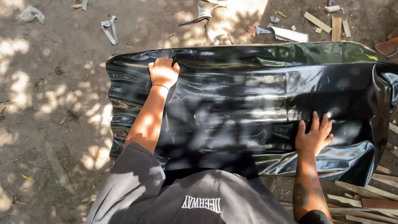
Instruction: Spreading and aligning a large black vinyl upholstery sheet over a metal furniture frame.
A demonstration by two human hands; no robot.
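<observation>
While both hands press on it, a glossy black sheet (248, 103) lies draped over something hidden, spread wide in front of the person.

The sheet is wrinkled and shiny, with dappled shade across it, its far edge running straight and its right end folding down. The left hand (163, 72) is curled near the far left edge, fingers bent onto the sheet as if gripping a fold. The right hand (314, 139) lies flat and open on the near right part, fingers spread, holding nothing. Around it is bare dirt ground (45, 108). Grey scraps (110, 28) lie beyond the far edge, wood offcuts (336, 25) at the upper right, and wood slats (365, 197) at the lower right beside the sheet.
</observation>
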